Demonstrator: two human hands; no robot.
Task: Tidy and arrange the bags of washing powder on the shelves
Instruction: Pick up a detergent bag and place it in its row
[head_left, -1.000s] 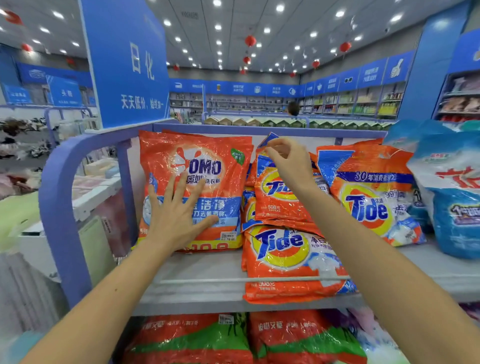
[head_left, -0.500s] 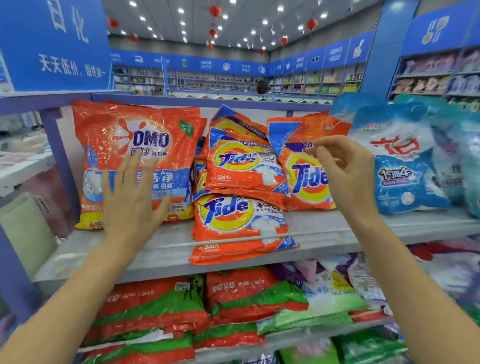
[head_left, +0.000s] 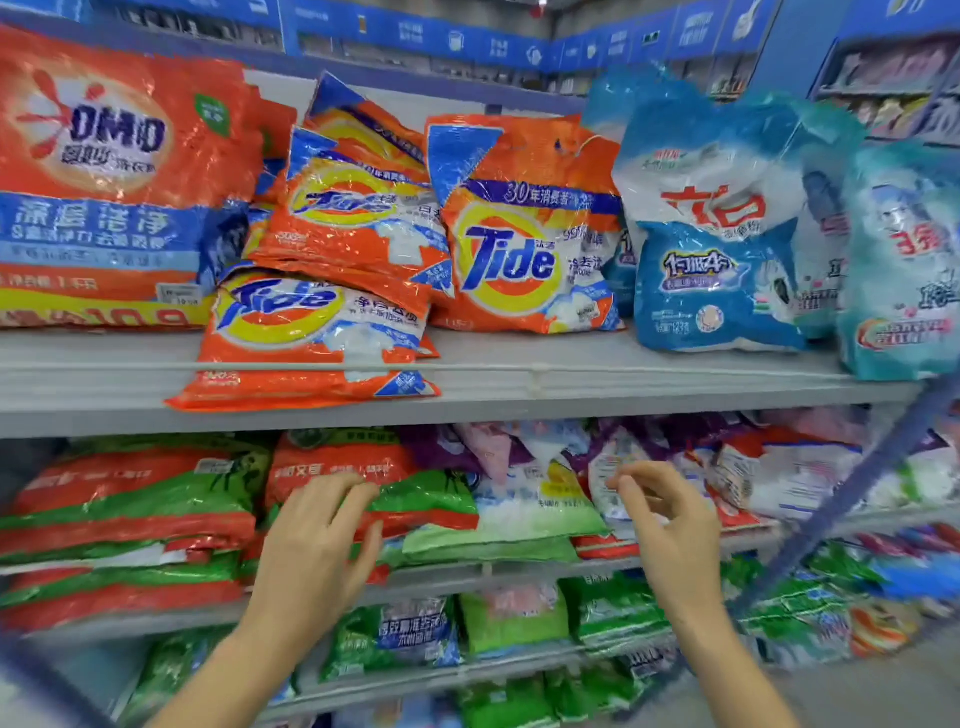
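Shop shelving fills the view, with blue signs (head_left: 467, 36) far behind. On the second shelf (head_left: 519, 567) red-green bags (head_left: 421, 499) lie flat in stacks, long axis left to right, just beyond the left hand (head_left: 311, 545), the nearer one; I cannot tell whether its fingertips touch them. Both hands hold nothing. The left hand's fingers are bent and loosely spread, and the right hand (head_left: 670, 535) is loosely curled before mixed bags (head_left: 779, 467). Above, one Tide bag (head_left: 306, 338) lies flat, overhanging the top shelf (head_left: 623, 395).
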